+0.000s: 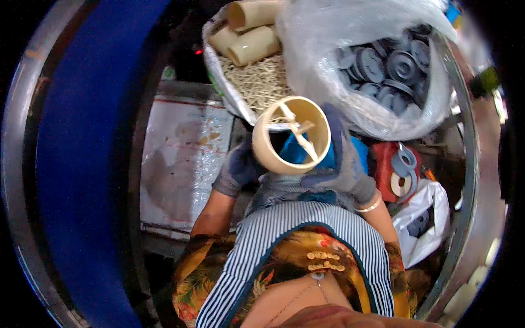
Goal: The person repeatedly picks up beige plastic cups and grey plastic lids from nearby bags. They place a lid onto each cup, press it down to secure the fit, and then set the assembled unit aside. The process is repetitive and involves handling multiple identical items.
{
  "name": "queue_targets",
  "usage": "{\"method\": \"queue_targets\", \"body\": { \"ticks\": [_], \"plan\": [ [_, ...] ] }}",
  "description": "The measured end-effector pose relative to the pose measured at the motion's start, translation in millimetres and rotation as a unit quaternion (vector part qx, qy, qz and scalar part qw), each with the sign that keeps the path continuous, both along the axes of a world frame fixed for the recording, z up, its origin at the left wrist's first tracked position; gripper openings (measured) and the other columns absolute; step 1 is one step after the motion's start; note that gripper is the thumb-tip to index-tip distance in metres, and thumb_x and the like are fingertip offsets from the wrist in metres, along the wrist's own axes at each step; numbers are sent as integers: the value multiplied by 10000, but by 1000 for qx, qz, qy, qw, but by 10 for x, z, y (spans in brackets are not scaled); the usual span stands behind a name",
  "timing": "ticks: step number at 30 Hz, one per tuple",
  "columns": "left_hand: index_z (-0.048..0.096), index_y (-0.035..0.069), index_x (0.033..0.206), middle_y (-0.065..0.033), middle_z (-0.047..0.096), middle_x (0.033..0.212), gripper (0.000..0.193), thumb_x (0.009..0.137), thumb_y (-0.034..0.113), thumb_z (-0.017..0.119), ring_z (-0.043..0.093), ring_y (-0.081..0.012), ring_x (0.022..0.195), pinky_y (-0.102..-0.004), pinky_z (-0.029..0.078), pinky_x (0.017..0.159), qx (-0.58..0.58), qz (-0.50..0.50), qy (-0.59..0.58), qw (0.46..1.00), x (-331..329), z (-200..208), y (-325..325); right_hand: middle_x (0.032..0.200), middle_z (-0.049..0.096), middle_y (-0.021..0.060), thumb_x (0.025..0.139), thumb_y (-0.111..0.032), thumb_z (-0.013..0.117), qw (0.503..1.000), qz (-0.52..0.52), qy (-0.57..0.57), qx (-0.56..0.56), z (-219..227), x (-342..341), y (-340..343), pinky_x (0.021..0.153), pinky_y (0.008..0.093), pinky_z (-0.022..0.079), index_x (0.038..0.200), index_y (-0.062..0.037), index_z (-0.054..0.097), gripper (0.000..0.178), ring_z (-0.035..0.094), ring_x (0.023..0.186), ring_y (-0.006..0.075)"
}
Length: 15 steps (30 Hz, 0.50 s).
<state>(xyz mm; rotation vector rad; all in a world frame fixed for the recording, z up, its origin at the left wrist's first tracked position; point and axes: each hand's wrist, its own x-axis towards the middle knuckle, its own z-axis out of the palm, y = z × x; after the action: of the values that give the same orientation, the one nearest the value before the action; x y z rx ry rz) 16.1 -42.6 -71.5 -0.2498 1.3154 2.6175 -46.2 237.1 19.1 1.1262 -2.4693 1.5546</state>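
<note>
A cream-coloured plastic pipe piece is held up in front of my body, its round open end facing me. Inside its mouth runs a crossbar of the same plastic, with short side branches. My left hand, in a grey-blue work glove, grips the pipe's left side. On the opposite side my right hand, gloved alike, is wrapped round the wall. The fingertips of both hands are partly hidden behind the pipe. Something blue shows behind the pipe and my right hand.
Beyond the pipe stands a white sack with cream pipe pieces over small cream plastic scraps. A clear plastic bag holds several grey round parts. Right are a red box and white bag; left, a blue panel.
</note>
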Motion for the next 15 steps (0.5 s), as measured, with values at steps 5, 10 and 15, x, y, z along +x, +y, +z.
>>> {"method": "queue_targets", "body": {
  "ticks": [5, 10, 15],
  "plan": [
    [475, 9, 1372, -177, 504, 1358, 511, 907, 158, 629, 496, -339, 1248, -445, 414, 1063, -427, 146, 275, 849, -385, 162, 511, 1522, 346, 241, 597, -424, 915, 995, -81, 52, 14, -199, -97, 178, 1157, 468, 290, 1510, -3, 275, 1191, 351, 1401, 418],
    [616, 134, 1273, -112, 567, 1275, 518, 794, 317, 695, 528, -356, 1196, -553, 405, 1064, -612, -43, 567, 550, -615, 899, 687, 1524, 340, 243, 606, -430, 909, 998, -56, 13, 10, -494, -22, 389, 1161, 469, 285, 1508, -18, 279, 1175, 336, 1413, 409],
    [642, 103, 1226, -115, 608, 1155, 534, 771, 377, 697, 570, -349, 1109, -518, 458, 1015, -590, -107, 671, 436, -758, 755, 792, 1535, 319, 237, 617, -393, 901, 998, -36, 43, 33, -673, 28, 486, 1166, 474, 286, 1526, -46, 241, 1176, 335, 1416, 398]
  ]
}}
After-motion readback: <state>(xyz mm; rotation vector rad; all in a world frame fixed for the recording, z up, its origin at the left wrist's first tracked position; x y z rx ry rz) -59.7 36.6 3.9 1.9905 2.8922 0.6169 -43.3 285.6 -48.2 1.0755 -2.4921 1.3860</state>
